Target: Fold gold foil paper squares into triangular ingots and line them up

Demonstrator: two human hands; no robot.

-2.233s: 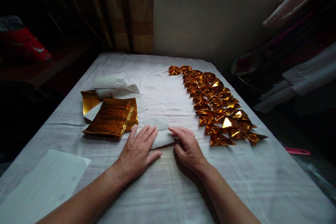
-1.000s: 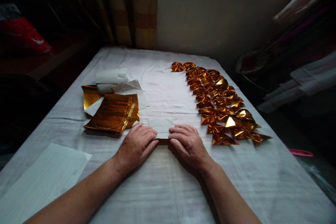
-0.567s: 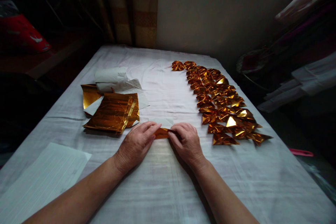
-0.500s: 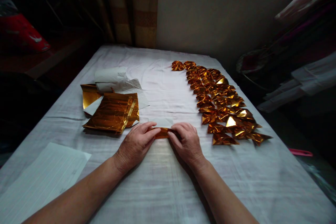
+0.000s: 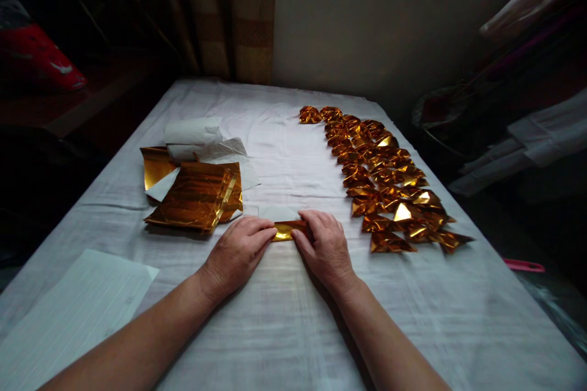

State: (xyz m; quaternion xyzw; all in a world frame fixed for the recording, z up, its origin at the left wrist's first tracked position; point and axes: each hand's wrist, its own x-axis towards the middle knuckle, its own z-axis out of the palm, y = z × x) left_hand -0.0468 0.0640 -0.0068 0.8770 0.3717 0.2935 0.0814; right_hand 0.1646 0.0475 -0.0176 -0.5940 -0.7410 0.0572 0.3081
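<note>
White-clothed desk (image 5: 284, 330). Left hand (image 5: 236, 250) and right hand (image 5: 326, 245) pinch gold foil sheet (image 5: 287, 230), both grips closed on it; press crease evenly, edges aligned.

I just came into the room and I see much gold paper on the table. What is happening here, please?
A person is folding a small sheet of gold foil paper on a table covered with white cloth. The left hand and the right hand both press on it, one at each end; its white back shows along the far edge. A stack of unfolded gold sheets lies to the left. Rows of folded gold pieces lie to the right.
</note>
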